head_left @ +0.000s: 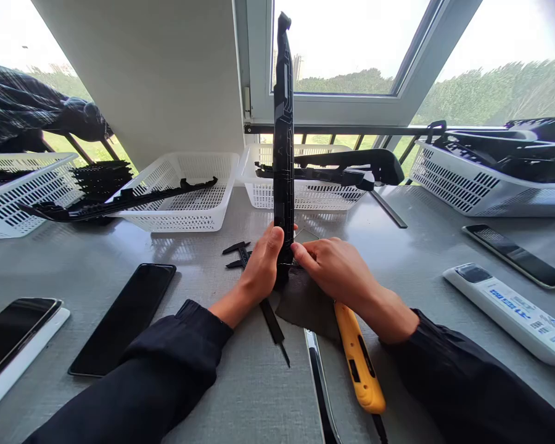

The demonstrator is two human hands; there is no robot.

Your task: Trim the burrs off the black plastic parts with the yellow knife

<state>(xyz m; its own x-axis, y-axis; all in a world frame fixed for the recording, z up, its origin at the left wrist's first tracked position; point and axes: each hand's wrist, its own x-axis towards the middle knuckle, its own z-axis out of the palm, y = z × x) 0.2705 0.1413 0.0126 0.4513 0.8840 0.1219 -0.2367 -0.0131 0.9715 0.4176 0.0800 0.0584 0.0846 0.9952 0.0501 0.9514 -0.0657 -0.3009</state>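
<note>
At the far left a phone [13, 330] lies on the grey table [203, 382], its dark screen up, on something white; just right of it lies a second phone [124, 317], black and face up; behind them stands a white basket [16, 188], and next to it a second basket [185, 191] with a long black part [115, 200] resting across its rim.

The left hand [261, 262] is closed round the lower end of a black strip [283, 148], thumb on the near face, fingers wrapped behind; the strip stands upright on the table at the middle, its foot on a dark cloth [305, 305] and its top reaching up before the window [346, 49]; a black caliper [259, 296] lies under the left wrist, its jaws pointing left.

The right hand [337, 268] meets the strip from the other side, thumb and forefinger pinched together at its lower edge, the other fingers curled; what it pinches, if anything, I cannot tell; under the right wrist lies a yellow knife [358, 364], partly on the cloth.

Behind the strip stands a third basket [305, 185] bearing more black parts; to the right a fourth basket [485, 182] is heaped with them; before it lie a third phone [513, 253] and a white remote [513, 311] with blue print too small to read.
</note>
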